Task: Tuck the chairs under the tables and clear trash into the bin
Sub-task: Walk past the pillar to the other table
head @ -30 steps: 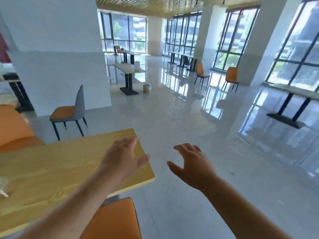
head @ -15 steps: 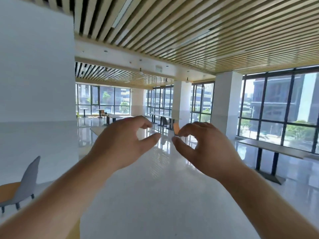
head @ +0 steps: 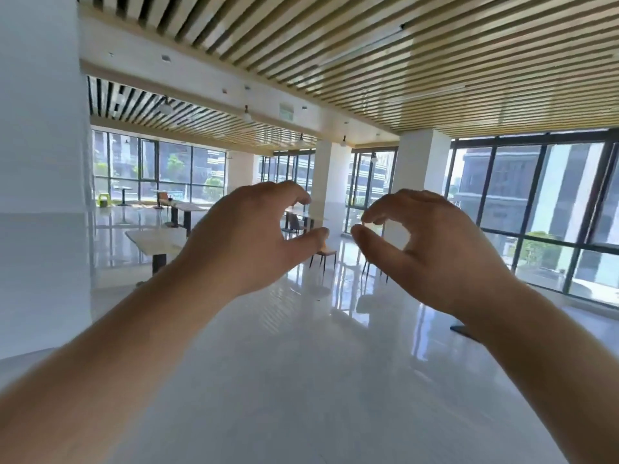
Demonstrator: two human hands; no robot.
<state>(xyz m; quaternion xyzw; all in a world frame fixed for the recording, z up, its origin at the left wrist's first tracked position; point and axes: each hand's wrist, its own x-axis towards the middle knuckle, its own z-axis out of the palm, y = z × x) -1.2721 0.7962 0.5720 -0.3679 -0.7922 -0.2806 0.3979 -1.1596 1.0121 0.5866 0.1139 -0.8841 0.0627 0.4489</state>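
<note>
Change: hands wider apart than half a second ago; view still tilted up.
Left hand (head: 241, 242): raised, grip curled and spread, empty.
Right hand (head: 432, 249): raised, thumb and forefinger nearly meeting, empty.
Chair (head: 324, 252): far off, behind left thumb, on glossy floor (head: 301, 380).
Tabletop (head: 157, 239): left, near pillar (head: 40, 195).

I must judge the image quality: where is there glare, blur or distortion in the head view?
In the head view, window light makes strong glare on the glossy floor; the left hand and right hand look slightly soft; the ceiling slats bend from wide-angle distortion; the far table is washed out.
</note>
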